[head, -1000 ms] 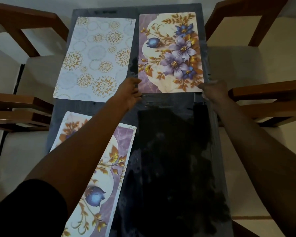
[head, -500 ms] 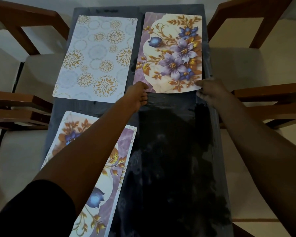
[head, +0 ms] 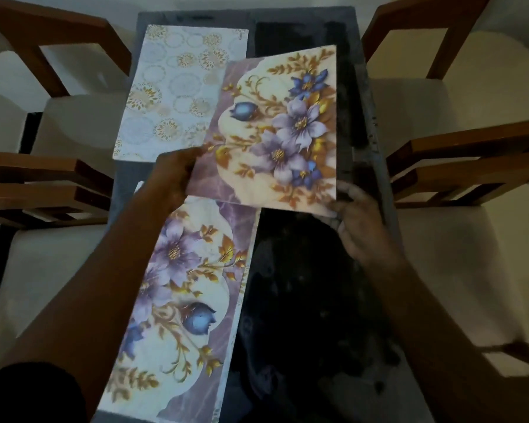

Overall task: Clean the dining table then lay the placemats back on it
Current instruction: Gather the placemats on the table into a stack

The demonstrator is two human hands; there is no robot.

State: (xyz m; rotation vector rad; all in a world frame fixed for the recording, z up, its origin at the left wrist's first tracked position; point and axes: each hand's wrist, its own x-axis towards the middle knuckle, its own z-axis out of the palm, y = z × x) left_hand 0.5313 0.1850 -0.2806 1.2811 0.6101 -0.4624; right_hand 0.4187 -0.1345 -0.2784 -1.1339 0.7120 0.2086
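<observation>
Left hand (head: 174, 175) and right hand (head: 358, 215) grip floral placemat (head: 275, 132) above table (head: 318, 300) far end | step: likely clearing | next: lift it away

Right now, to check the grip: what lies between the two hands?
The head view shows the lifted rectangular purple-flowered placemat between them, left hand and right hand gripping its near corners.

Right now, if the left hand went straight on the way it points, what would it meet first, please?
Probably the circle-patterned placemat lying flat just beyond it: the left hand, gripping the lifted floral placemat by its edge, points toward it. How high the hand is above it is unclear.
</observation>
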